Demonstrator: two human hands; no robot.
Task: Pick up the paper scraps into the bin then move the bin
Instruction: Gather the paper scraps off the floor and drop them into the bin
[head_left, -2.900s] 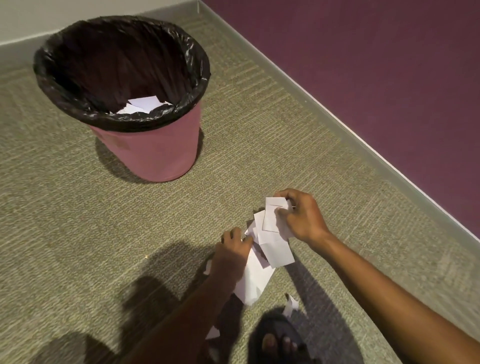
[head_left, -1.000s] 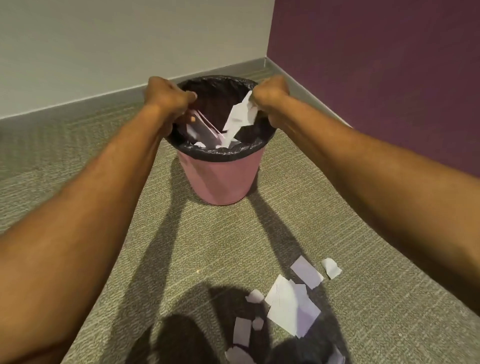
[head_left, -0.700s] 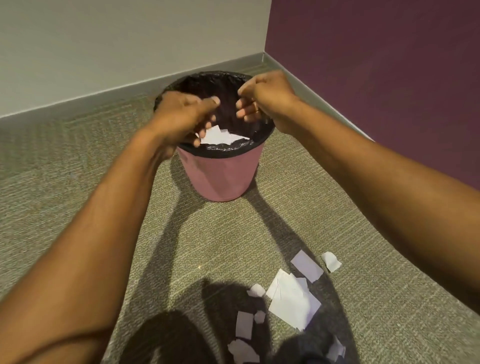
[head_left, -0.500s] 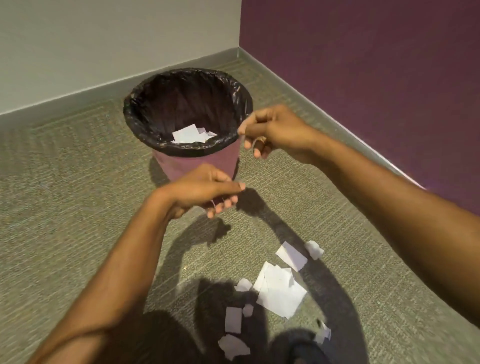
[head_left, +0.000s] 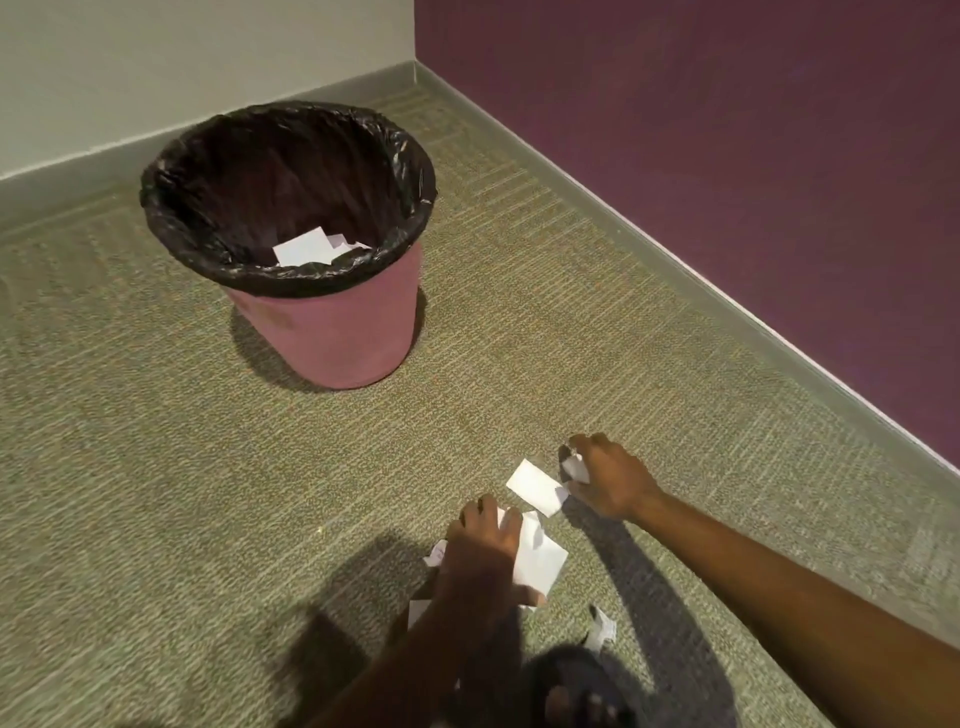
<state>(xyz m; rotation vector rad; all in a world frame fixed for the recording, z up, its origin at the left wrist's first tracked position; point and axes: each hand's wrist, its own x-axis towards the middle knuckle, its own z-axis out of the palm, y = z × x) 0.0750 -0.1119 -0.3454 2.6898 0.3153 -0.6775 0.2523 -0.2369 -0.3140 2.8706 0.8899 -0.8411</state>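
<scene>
A pink bin (head_left: 332, 338) with a black liner (head_left: 171, 208) stands on the carpet at upper left, with white scraps (head_left: 306, 248) lying inside it. More paper scraps lie on the floor near me. My left hand (head_left: 483, 556) rests with its fingers on a large white sheet (head_left: 543, 561). My right hand (head_left: 610, 480) pinches a small crumpled scrap (head_left: 575, 467), just right of a flat rectangular scrap (head_left: 535, 486). Smaller bits lie at the left (head_left: 435, 555) and the lower right (head_left: 602, 631).
Olive carpet (head_left: 156, 493) covers the floor. A grey wall (head_left: 182, 62) runs behind the bin and a purple wall (head_left: 727, 156) with a baseboard (head_left: 701, 296) runs along the right. My sandalled foot (head_left: 576, 696) shows at the bottom edge.
Both hands let their paper fall into the bin, then came down and back to the scraps on the floor. The right hand now pinches a small scrap; the view has tilted down.
</scene>
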